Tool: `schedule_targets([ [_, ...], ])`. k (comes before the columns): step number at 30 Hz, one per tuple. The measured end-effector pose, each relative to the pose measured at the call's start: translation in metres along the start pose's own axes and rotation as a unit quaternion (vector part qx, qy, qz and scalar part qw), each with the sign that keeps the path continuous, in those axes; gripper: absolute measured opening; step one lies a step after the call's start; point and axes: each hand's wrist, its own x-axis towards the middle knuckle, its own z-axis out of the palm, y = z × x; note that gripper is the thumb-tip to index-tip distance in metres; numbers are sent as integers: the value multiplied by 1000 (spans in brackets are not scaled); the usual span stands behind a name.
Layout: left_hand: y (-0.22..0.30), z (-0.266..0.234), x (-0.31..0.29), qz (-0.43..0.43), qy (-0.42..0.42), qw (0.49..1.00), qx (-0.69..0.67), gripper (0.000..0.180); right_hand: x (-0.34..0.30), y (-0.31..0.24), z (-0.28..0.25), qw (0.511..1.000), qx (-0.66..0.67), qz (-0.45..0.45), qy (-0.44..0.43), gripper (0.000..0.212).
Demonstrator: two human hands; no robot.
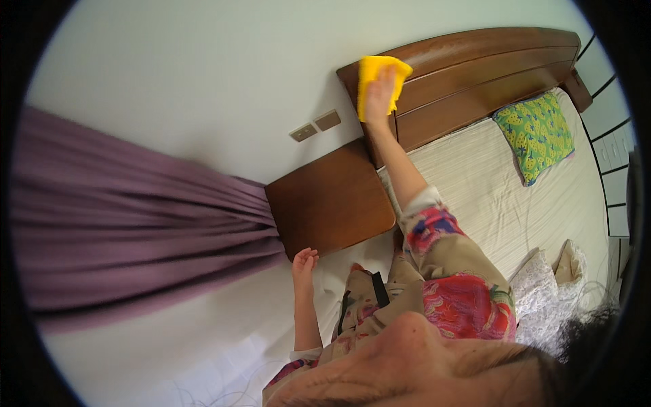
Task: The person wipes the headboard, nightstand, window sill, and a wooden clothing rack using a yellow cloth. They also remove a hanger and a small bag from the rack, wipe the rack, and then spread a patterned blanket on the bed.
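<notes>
My right hand point(381, 95) lies over a bright yellow cloth point(370, 70), pressing it to the left end of the brown wooden headboard point(468, 74). The arm is stretched far out, and part of the cloth sticks out around the fingers. My left hand point(305, 263) hangs near the front corner of a brown wooden nightstand point(332, 197). Its fingers are loosely bent and apart, with nothing seen in them.
A bed with a pale striped sheet point(468, 176) spreads to the right, bearing a green patterned pillow point(537, 136) and crumpled pale bedding point(542, 292). Purple curtains point(149, 224) hang at left. Wall sockets point(303, 132) sit above the nightstand.
</notes>
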Motion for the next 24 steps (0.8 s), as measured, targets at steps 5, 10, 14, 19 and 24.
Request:
schedule_targets([
  [5,18,12,63,-36,-80,996,24,24,7,27,61,929,-367,-32,17,38],
  [10,35,-16,119,-36,-159,983,84,24,22,30,67,917,-386,2,100,31],
  [14,55,-17,162,15,-154,977,144,23,-12,33,66,921,-367,-21,130,39],
  [19,150,90,239,326,-231,849,346,17,-73,69,60,938,-292,-1,187,51],
  [24,237,262,306,719,-195,546,384,33,-119,128,45,926,-253,77,269,53],
])
